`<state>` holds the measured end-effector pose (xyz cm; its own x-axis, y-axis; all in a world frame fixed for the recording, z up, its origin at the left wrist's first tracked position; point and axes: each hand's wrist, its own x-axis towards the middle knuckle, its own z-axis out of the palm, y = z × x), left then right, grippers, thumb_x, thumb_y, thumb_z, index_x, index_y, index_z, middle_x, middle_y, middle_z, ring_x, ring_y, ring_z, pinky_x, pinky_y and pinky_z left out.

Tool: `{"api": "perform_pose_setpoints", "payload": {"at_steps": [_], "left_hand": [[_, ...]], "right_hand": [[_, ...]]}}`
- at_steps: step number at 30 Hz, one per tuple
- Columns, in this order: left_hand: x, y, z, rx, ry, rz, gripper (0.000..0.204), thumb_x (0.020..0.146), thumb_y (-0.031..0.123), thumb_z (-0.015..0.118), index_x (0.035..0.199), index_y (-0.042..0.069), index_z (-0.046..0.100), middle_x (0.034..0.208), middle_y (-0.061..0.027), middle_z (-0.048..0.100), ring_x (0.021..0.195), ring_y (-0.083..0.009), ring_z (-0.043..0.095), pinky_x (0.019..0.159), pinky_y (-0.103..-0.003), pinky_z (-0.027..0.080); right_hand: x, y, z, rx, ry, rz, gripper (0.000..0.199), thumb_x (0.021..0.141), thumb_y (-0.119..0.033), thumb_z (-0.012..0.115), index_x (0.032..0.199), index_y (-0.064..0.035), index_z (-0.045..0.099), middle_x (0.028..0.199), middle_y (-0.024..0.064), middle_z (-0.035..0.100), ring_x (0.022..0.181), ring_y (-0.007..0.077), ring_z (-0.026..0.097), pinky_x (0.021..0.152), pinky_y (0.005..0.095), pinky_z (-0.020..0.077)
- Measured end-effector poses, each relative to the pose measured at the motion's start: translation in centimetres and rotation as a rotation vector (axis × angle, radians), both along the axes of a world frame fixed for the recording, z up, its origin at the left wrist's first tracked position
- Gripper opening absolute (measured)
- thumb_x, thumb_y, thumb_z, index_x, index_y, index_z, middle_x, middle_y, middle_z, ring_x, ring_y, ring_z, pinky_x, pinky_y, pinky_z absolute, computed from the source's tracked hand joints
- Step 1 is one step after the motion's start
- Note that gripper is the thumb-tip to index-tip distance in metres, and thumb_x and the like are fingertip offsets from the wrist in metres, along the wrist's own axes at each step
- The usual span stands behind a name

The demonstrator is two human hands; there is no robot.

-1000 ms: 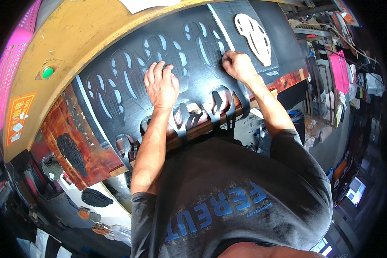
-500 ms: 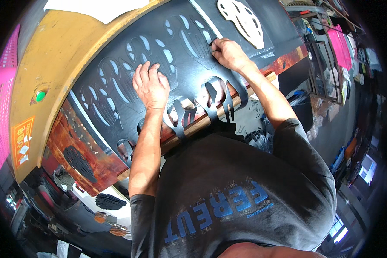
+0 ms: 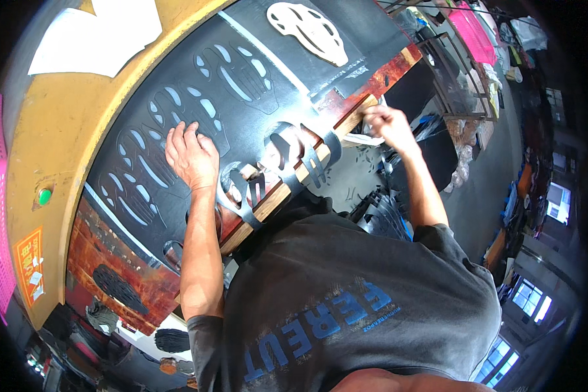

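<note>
Head view, near to far: dark T-shirt [image 3: 313,281], then pale wooden rail [image 3: 268,204] on the bench edge. Looped black offcuts [image 3: 286,175] hang over it beside the left forearm [image 3: 201,251]; they look joined to the sheet, can't confirm. Risk: forearm or shirt catches a loop, drags the sheet askew.

Right hand [image 3: 389,127] is off the sheet, near the rail's right end. Fingers loosely curled, blurred; can't tell if they hold or touch anything.

Left hand [image 3: 195,160] lies palm down on the black die-cut sheet [image 3: 251,121], fingers extended, slightly apart, gripping nothing. Sheet lies across the bench, between shirt and yellow machine beam [image 3: 52,124]. Risk: only one hand is on it, so a one-sided push could pivot it; uneven pressure could lift or tear thin strips in the cut shapes [image 3: 242,81]. Pale cut-out template [image 3: 317,44] sits past the white strip at right; a knock could slide it.

Orientation: sheet's long axis runs lower left to upper right, roughly along the rail. Cut shapes lie crosswise to it, long axes upper left to lower right, slotted ends toward the wearer.
</note>
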<state>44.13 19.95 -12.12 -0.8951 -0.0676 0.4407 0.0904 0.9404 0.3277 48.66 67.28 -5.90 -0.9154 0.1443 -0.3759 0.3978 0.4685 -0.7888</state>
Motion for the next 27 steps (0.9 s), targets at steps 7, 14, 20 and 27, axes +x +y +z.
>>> {"api": "perform_pose_setpoints", "payload": {"at_steps": [7, 14, 20, 27], "left_hand": [[3.2, -3.8, 2.6, 0.542, 0.017, -0.103, 0.034, 0.096, 0.007, 0.066, 0.129, 0.002, 0.069, 0.136, -0.0197, 0.067, 0.128, -0.0393, 0.062, 0.113, -0.049, 0.047], [23.5, -16.2, 4.6, 0.334, -0.235, 0.674, 0.04, 0.1, 0.017, 0.067, 0.132, -0.006, 0.06, 0.14, -0.0298, 0.06, 0.125, -0.0421, 0.063, 0.108, -0.049, 0.048], [26.5, -18.2, 0.7, 1.452, -0.485, 0.715, 0.042, 0.114, 0.036, 0.057, 0.104, -0.002, 0.072, 0.075, -0.0045, 0.067, 0.06, -0.0147, 0.06, 0.059, -0.031, 0.051], [31.9, -18.9, 4.8, 0.801, -0.669, 0.479, 0.036, 0.108, 0.033, 0.062, 0.107, -0.001, 0.075, 0.083, -0.0188, 0.074, 0.082, -0.0315, 0.075, 0.079, -0.044, 0.057]], "right_hand": [[0.7, 2.6, 0.8, 0.24, 0.033, -0.239, 0.043, 0.109, -0.023, 0.058, 0.148, -0.0037, 0.063, 0.093, 0.0095, 0.078, 0.073, 0.013, 0.072, 0.071, 0.03, 0.0588], [1.3, -10.6, -1.7, 0.394, 0.233, 0.069, 0.049, 0.104, -0.032, 0.069, 0.141, 0.0007, 0.066, 0.125, 0.0227, 0.077, 0.118, 0.0304, 0.075, 0.104, 0.0374, 0.0556], [-3.6, -10.9, -5.7, 0.324, 0.025, -0.02, 0.052, 0.102, -0.043, 0.071, 0.123, 0.0038, 0.075, 0.107, 0.013, 0.081, 0.099, 0.0227, 0.074, 0.091, 0.0358, 0.0554], [0.7, -7.4, -5.2, 0.569, 0.085, 0.256, 0.033, 0.098, -0.033, 0.074, 0.099, 0.0, 0.075, 0.088, 0.0132, 0.075, 0.086, 0.0212, 0.07, 0.085, 0.0382, 0.0541]]}}
